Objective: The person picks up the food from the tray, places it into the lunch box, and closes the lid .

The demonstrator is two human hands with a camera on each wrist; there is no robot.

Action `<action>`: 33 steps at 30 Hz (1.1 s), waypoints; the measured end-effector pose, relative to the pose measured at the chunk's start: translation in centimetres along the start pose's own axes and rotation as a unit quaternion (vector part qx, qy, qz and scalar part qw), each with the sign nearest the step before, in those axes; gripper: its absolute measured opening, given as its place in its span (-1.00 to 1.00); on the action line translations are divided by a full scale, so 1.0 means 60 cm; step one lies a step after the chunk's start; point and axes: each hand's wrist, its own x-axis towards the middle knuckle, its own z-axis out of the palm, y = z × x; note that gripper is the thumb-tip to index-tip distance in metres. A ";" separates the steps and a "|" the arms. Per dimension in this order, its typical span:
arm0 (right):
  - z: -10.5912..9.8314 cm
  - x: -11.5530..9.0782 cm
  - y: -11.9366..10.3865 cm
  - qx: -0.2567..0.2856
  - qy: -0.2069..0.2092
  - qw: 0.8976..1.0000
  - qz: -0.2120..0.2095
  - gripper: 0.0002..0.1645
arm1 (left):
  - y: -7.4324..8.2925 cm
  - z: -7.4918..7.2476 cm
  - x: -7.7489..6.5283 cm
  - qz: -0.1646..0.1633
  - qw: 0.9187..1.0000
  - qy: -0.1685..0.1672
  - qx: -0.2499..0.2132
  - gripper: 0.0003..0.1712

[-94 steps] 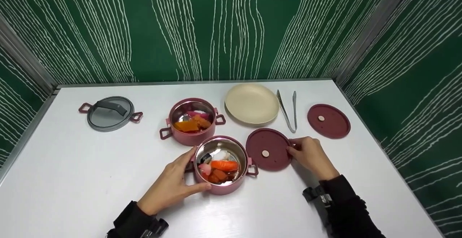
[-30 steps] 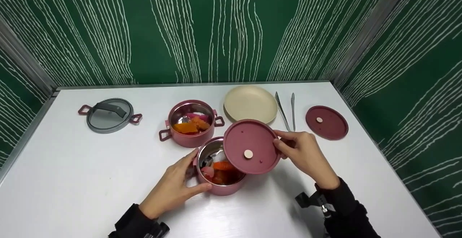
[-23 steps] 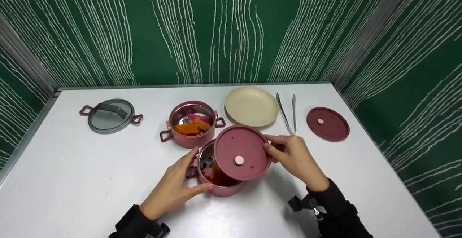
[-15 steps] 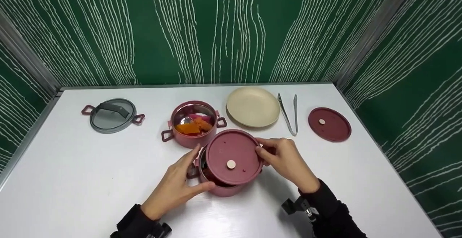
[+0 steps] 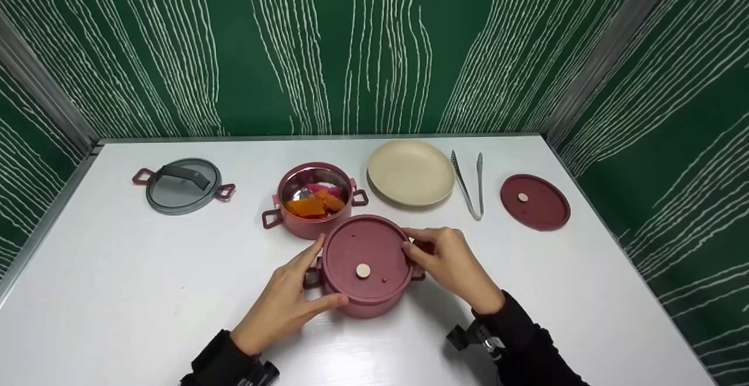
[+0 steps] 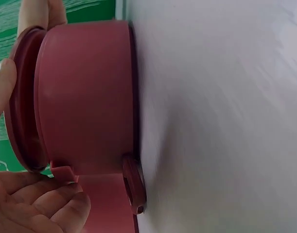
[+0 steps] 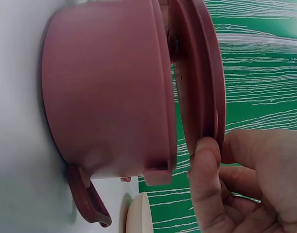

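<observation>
A pink two-handled pot (image 5: 367, 310) stands near the middle of the table. My left hand (image 5: 282, 303) holds it from the left, thumb at the front and fingers behind the left handle; in the left wrist view the thumb touches the lid's edge. My right hand (image 5: 447, 260) pinches the right edge of a dark pink lid (image 5: 351, 254) between thumb and fingers. Over the pot's mouth the lid sits slightly raised, with a gap to the rim (image 7: 164, 82) in the right wrist view. The food in this pot is hidden under it.
Just behind stands a second pink pot (image 5: 313, 228) with orange and pink food pieces in it. A cream plate (image 5: 411, 172), metal tongs (image 5: 466, 194) and another dark red lid (image 5: 541, 207) lie at back right. A glass lid (image 5: 182, 190) lies at far left.
My right hand has picked the lid up off the table and carried it left over the pot, covering its food. The left hand has kept its hold on the pot.
</observation>
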 end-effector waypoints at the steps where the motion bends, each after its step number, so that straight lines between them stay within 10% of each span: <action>1: 0.001 0.001 0.001 -0.001 -0.003 1.000 0.002 -0.65 | -0.001 0.000 0.000 0.001 1.000 -0.001 0.000 0.28; 23: -0.002 0.002 0.022 -0.065 -0.057 0.996 -0.027 -0.51 | -0.007 0.000 0.002 -0.024 0.999 -0.031 0.000 0.30; 33: -0.001 -0.003 0.021 -0.084 -0.075 0.992 -0.052 0.44 | 0.005 -0.017 0.010 -0.034 0.998 -0.031 0.045 0.37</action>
